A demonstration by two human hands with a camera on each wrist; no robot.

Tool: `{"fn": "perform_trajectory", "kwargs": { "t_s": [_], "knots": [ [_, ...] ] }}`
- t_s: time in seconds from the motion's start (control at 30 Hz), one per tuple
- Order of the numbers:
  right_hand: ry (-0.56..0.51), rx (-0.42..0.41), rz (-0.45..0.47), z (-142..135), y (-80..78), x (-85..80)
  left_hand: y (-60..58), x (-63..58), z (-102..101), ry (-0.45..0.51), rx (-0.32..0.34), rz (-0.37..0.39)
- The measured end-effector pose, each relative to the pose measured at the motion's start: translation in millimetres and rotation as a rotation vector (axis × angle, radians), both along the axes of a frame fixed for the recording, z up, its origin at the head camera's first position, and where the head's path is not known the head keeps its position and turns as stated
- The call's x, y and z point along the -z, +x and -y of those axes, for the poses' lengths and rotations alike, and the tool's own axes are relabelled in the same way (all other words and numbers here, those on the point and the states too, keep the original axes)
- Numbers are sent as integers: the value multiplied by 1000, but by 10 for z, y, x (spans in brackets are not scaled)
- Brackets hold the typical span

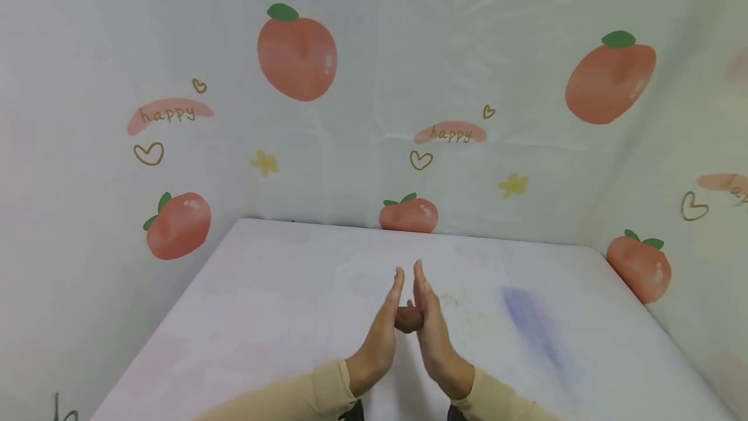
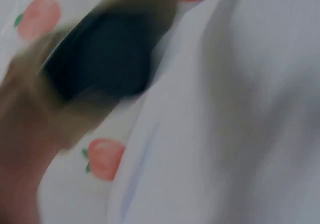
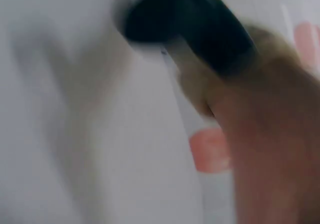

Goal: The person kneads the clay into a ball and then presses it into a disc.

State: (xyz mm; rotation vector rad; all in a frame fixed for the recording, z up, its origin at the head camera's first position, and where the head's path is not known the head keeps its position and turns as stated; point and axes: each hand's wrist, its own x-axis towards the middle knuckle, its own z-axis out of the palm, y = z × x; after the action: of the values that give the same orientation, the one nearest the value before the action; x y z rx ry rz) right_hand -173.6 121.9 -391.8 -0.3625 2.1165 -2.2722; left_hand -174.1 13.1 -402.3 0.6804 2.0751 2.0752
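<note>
In the head view a small dark brown lump (image 1: 408, 319), rounded below, sits between two facing palms above the table. My left hand (image 1: 381, 336) presses against it from the left, fingers straight and pointing up. From the other side my right hand (image 1: 433, 330) touches it with its palm, its fingers likewise straight. The fingertips lean toward each other with a narrow gap between them. What the lump is made of cannot be told. Both wrist views are blurred; they show part of the left hand (image 2: 25, 149) and the right hand (image 3: 275, 149), but not the lump.
A white table (image 1: 280, 291) with a bluish smear (image 1: 532, 327) lies under the hands. Pale cloth walls (image 1: 350, 148) printed with red fruit, hearts and yellow flowers stand along its back and sides. A dark wrist device (image 2: 110, 54) shows on the opposite arm in the left wrist view.
</note>
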Motion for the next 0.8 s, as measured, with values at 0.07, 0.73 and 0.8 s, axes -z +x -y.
{"fn": "perform_trajectory", "kwargs": {
  "t_s": [0.07, 0.73, 0.8],
  "knots": [
    [-15, 23, -24, -54, -66, -29, 88, 30, -29, -6, 55, 20],
    [3, -7, 88, -55, -7, 8, 24, -41, -46, 29, 3, 73],
    [17, -49, 114, -8, 68, 4, -69, -40, -25, 39, -53, 85]
  ]
}}
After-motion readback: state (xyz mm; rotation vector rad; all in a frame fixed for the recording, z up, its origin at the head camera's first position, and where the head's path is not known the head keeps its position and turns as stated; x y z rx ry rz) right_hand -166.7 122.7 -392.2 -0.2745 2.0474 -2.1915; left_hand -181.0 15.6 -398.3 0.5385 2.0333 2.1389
